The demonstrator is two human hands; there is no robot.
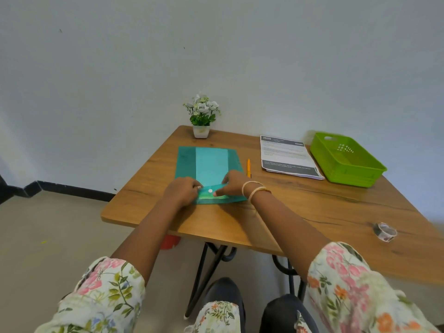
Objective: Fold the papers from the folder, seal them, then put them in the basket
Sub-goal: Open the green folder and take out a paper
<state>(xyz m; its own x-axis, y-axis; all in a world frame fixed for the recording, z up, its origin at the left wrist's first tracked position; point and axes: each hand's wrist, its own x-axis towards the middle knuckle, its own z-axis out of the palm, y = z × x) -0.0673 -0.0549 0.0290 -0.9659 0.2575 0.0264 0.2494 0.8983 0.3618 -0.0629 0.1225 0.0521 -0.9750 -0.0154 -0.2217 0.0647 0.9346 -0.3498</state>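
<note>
A teal plastic folder [209,164] lies flat on the wooden table [300,205] in front of me. Its flap [211,189] with a white snap button sits at the near edge. My left hand [182,192] and my right hand [234,183] both pinch this flap, one on each side of the button. A stack of printed papers [288,156] rests to the right of the folder. The green basket [346,159] stands empty at the far right. A roll of tape [385,231] lies near the right front edge.
A yellow pen [248,167] lies between the folder and the papers. A small potted plant [202,116] stands at the back edge against the wall. My knees are under the table's near edge.
</note>
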